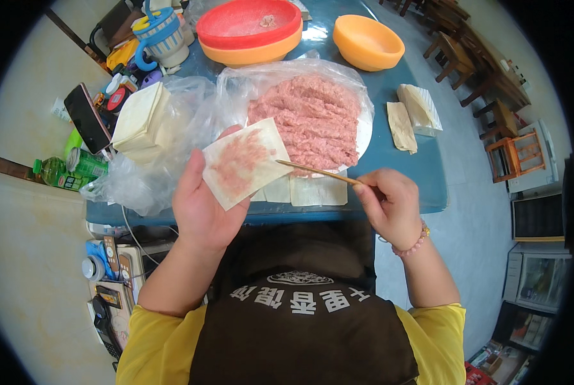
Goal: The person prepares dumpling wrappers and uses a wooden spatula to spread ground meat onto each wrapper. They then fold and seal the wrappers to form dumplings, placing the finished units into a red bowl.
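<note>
My left hand (205,209) holds a square dough wrapper (246,163) flat across palm and fingers, its upper face smeared with pink meat. In my right hand (390,204) is a thin wooden stick (316,172), pinched near its end. The stick's tip lies over the wrapper's right edge; whether it touches cannot be told. Beyond both hands, a broad mound of minced meat (311,120) rests on a white plate (365,137) with clear plastic around it. Several more wrappers (318,191) lie at the blue table's front edge. A tall wrapper stack (140,120) stands left, partly inside a plastic bag (191,103).
At the back of the blue table (388,180) sit a red basket (248,24) nested in an orange one and an orange bowl (369,42). A tissue pack (419,109) is on the right. A phone (87,118), a cup (162,36) and bottles (51,171) crowd the left.
</note>
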